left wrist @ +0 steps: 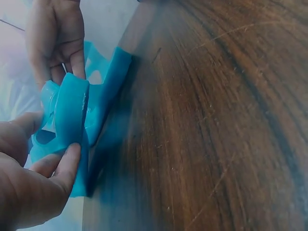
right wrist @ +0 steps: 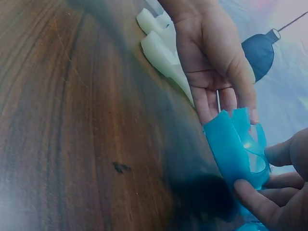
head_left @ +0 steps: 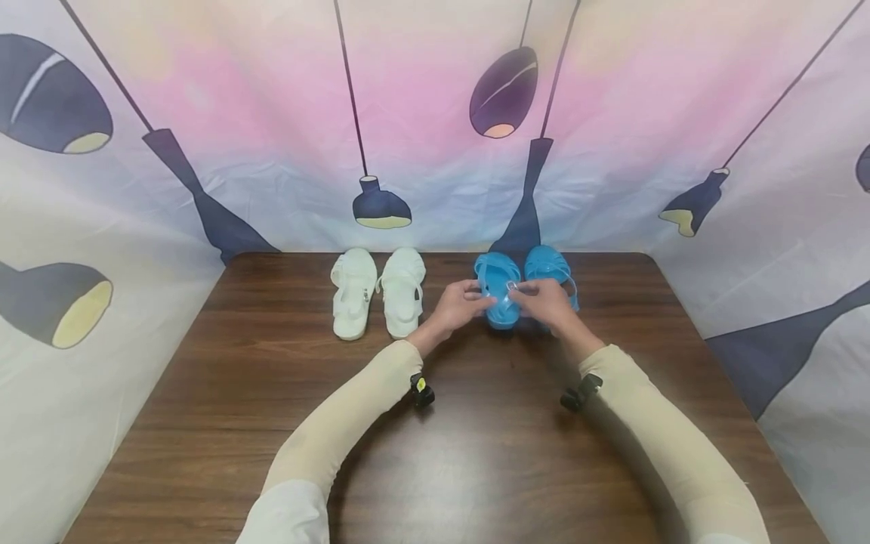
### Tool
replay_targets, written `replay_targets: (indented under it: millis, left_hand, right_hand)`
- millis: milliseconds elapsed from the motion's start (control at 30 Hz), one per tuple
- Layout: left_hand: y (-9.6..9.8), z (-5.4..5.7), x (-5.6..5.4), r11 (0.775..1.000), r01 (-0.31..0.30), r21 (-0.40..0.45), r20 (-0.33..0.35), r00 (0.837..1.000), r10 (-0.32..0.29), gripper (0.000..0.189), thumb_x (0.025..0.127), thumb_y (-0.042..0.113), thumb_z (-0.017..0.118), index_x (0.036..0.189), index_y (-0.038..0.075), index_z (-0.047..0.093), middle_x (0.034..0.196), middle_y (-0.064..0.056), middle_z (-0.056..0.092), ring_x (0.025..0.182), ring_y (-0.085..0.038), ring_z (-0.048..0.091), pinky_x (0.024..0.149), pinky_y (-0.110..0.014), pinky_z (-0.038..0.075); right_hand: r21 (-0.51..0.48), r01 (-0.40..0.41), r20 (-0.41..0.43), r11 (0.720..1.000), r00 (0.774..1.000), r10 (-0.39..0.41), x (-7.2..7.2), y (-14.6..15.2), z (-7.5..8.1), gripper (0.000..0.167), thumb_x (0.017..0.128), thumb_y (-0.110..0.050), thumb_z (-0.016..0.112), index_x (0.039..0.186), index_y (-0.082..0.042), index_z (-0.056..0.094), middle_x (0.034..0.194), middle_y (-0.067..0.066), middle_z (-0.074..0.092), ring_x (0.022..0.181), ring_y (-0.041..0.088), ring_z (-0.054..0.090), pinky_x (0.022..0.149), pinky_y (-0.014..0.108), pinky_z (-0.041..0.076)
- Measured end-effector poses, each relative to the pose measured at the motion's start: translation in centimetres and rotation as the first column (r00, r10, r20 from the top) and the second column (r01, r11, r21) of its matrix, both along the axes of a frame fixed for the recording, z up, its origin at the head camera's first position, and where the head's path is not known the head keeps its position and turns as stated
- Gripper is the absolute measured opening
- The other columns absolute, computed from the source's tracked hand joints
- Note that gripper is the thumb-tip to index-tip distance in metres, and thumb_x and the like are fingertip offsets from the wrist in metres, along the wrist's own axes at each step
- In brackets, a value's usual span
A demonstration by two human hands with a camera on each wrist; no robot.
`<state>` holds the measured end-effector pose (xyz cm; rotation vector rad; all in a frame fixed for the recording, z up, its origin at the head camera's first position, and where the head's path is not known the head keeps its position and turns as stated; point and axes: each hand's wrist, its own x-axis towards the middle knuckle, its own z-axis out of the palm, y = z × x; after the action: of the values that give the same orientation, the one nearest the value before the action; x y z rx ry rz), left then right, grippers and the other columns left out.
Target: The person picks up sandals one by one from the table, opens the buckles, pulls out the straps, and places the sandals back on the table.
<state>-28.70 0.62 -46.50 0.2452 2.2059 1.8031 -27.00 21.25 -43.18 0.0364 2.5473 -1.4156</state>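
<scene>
A blue sandal [head_left: 501, 316] stands near the table's back edge, its toe toward the wall, between both hands. My left hand [head_left: 457, 308] grips its left side, fingers and thumb around the strap part in the left wrist view. My right hand [head_left: 546, 301] pinches the sandal's ankle strap by the small clear buckle [head_left: 511, 286]. In the right wrist view, the right fingertips [right wrist: 248, 192] press the blue heel side. The second blue sandal [head_left: 547, 262] sits just right, partly hidden behind the right hand.
Two white sandals [head_left: 350, 321] stand side by side left of the hands, toes toward the wall. The brown wooden table [head_left: 448, 453] reaches back to a curtain [head_left: 435, 136] printed with dark hanging lamps.
</scene>
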Motion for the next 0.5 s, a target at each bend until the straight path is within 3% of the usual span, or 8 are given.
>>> replay_targets:
  millis: [267, 500]
  left_hand:
    - [0.5, -0.9, -0.2, 0.997, 0.019, -0.069, -0.031, 0.999, -0.021, 0.058, 0.096, 0.025, 0.075, 0.143, -0.001, 0.053, 0.128, -0.020, 0.069, 0.115, -0.027, 0.069, 0.093, -0.037, 0.058]
    - [0.9, -1.4, -0.1, 0.994, 0.059, -0.091, -0.069, 0.995, -0.066, 0.057, 0.097, 0.025, 0.073, 0.142, -0.004, 0.053, 0.131, -0.022, 0.067, 0.119, -0.029, 0.066, 0.096, -0.038, 0.056]
  right_hand:
    - [0.048, 0.013, 0.063, 0.999, 0.998, -0.016, 0.0, 0.1, 0.0, 0.053, 0.102, -0.032, 0.063, 0.143, 0.002, 0.054, 0.143, 0.023, 0.055, 0.117, 0.037, 0.066, 0.097, 0.047, 0.055]
    - [0.074, 0.000, 0.056, 0.997, 0.998, -0.004, 0.3, 0.4, 0.1, 0.055, 0.103, -0.031, 0.061, 0.145, 0.002, 0.052, 0.146, 0.023, 0.053, 0.119, 0.038, 0.064, 0.100, 0.049, 0.053]
